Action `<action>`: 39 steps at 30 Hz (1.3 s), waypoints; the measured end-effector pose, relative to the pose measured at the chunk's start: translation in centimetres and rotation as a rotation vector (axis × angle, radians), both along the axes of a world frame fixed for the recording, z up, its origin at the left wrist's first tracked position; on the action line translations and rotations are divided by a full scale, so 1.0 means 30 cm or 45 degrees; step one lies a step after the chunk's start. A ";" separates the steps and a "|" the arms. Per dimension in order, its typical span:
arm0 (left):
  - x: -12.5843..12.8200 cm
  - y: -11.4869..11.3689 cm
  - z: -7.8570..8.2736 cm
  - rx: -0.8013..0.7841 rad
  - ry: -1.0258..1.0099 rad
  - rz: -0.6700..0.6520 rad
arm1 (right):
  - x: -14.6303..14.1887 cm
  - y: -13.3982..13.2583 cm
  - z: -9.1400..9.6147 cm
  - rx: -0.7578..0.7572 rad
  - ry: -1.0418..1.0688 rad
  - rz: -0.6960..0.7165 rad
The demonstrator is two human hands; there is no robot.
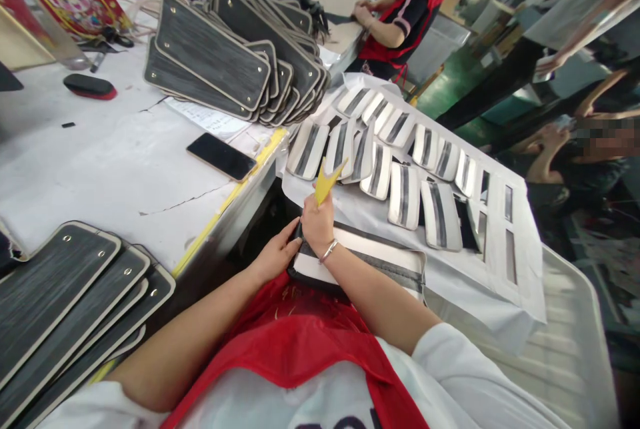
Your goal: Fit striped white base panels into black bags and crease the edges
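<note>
On my lap lies a flat white bag-like panel with black edging and a dark lengthwise stripe. My left hand grips its left end, with the thumb on top and the other fingers partly hidden at the edge. Just above that end, my right hand is closed around a yellow tool with a notched, fishtail-shaped end pointing up. The tool's lower end is hidden by my fist. Past my hands, several small white pieces with dark stripes lie on a white sheet.
Left is a white table with a yellow-taped edge, bearing a phone, a stack of dark panels and a black-and-red oblong object. More dark panels lie near my left arm. A co-worker in a red apron sits beyond.
</note>
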State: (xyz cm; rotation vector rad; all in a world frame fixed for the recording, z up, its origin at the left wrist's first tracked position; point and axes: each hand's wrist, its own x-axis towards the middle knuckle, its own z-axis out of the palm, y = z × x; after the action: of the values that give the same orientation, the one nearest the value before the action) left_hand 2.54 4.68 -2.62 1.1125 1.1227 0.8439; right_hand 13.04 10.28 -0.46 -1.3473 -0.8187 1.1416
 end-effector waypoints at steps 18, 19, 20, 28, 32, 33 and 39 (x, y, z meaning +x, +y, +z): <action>-0.030 -0.008 -0.033 0.036 -0.060 -0.100 | 0.097 -0.136 0.141 -0.105 0.445 0.031; -0.025 -0.007 -0.026 0.077 -0.019 -0.106 | 0.116 -0.155 0.161 -0.106 0.442 0.054; -0.021 -0.008 -0.019 0.105 0.015 -0.105 | 0.136 -0.175 0.181 -0.095 0.434 0.071; -0.071 -0.081 -0.006 -0.031 -0.192 -0.290 | 0.277 -0.389 0.241 -0.042 0.444 -0.032; -0.088 -0.105 -0.026 0.080 -0.001 -0.356 | 0.300 -0.502 0.208 -0.123 0.455 -0.028; -0.085 -0.105 -0.031 0.113 0.044 -0.336 | 0.301 -0.524 0.198 -0.139 0.465 -0.015; -0.063 -0.101 -0.035 0.203 0.119 -0.285 | 0.243 -0.550 0.150 -0.122 0.533 0.047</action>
State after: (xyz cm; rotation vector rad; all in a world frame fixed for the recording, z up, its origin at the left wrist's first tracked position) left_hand 0.65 1.65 -3.67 1.3942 0.9980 0.7203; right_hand 20.35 -6.21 4.05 -1.1160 -0.4899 1.4440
